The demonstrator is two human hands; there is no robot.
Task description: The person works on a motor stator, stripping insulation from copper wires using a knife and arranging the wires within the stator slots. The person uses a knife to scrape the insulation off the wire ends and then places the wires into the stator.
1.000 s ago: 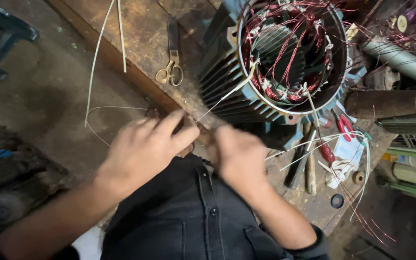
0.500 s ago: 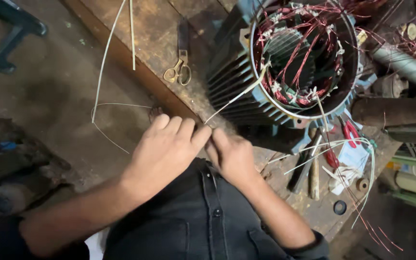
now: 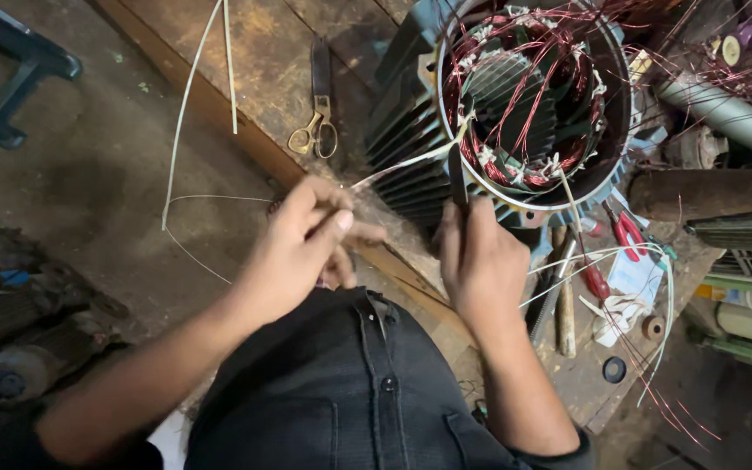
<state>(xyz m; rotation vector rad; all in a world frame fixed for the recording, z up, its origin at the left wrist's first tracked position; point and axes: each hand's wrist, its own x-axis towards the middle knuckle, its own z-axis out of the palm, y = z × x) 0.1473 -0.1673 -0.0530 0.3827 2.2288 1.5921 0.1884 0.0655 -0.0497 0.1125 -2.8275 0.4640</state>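
A finned grey motor housing [image 3: 398, 130] lies on the wooden bench, its open end showing copper windings [image 3: 524, 96] tied with white lacing. My left hand [image 3: 302, 248] pinches a thin white sleeve strand [image 3: 393, 167] that runs up to the stator rim. My right hand [image 3: 480, 261] holds a slim dark tool [image 3: 456, 178] pointed up at the lower edge of the stator.
Brass-handled scissors [image 3: 318, 96] lie on the wooden bench [image 3: 263, 52]. Red-handled pliers [image 3: 624, 231], a wooden-handled tool [image 3: 565, 313], loose white strands and copper wire sit at the right. A metal pipe [image 3: 724, 113] and a rusty cylinder [image 3: 711, 193] lie beyond. A blue stool [image 3: 10, 78] stands on the floor.
My hands have parted: the right one has risen toward the stator rim with the dark tool, while the left stays on the white strand, now drawn taut.
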